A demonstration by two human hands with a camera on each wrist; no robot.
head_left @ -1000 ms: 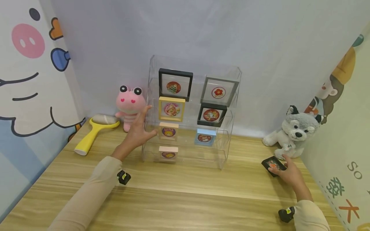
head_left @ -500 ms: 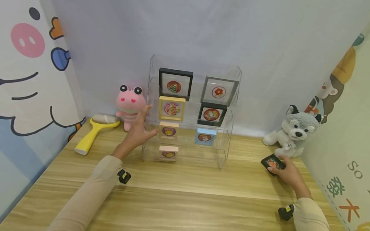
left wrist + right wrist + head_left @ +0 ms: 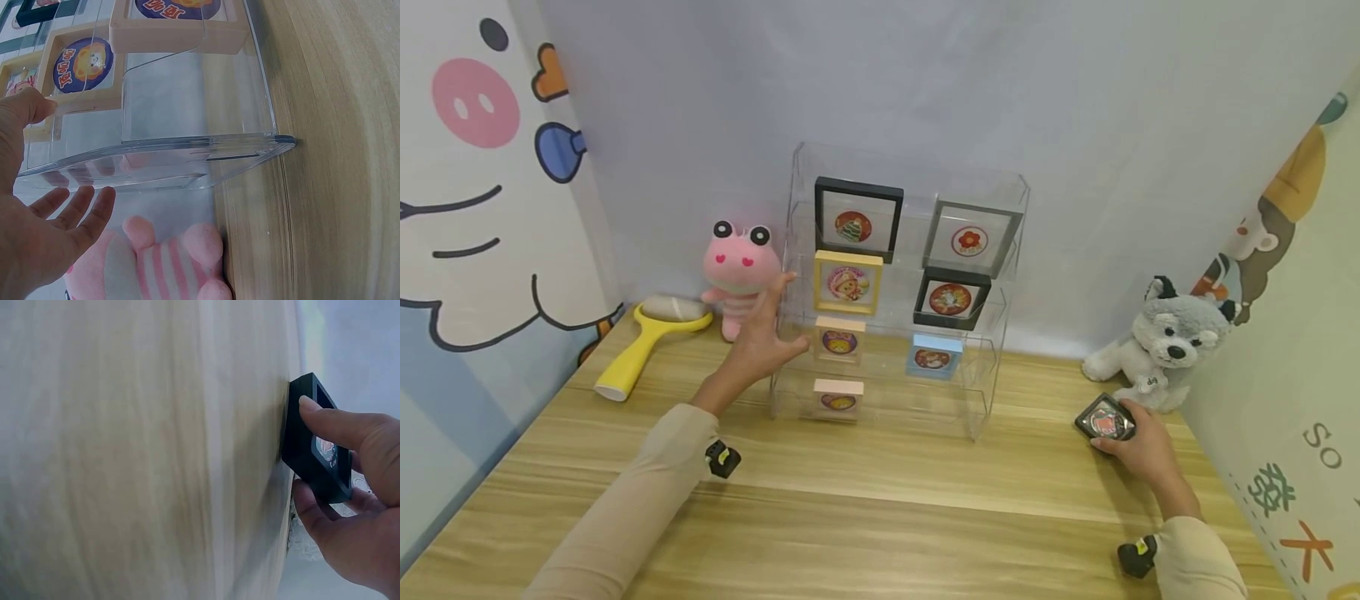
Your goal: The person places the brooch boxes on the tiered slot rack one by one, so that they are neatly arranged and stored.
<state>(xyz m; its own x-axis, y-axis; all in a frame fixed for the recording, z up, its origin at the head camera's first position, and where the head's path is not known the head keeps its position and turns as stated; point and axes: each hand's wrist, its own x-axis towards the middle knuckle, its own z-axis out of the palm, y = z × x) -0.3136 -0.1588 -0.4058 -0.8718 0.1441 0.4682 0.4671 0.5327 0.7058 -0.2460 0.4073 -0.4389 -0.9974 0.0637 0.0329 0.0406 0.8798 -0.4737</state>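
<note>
A clear acrylic tiered rack [image 3: 917,414] stands on the table, with several small square display frames on its tiers. My left hand [image 3: 758,340] is at its left side; in the left wrist view the straight fingers lie at the outside of the clear side panel [image 3: 187,150], and the thumb is apart over the front, near a pale pink frame [image 3: 115,84]. At the far right, my right hand [image 3: 1150,454] pinches a black display frame [image 3: 1105,419] between thumb and fingers. The right wrist view shows this black frame [image 3: 303,465] tilted, close to the table.
A pink plush toy [image 3: 742,267] sits left of the rack, beside a yellow-handled roller [image 3: 643,346]. The grey plush dog [image 3: 1176,333] is just behind the right hand. Curtains and a printed panel [image 3: 1285,400] border the table [image 3: 880,517].
The right hand has lifted and tilted the black frame, shifting it slightly left and away from the body. My left hand stays at the rack's side.
</note>
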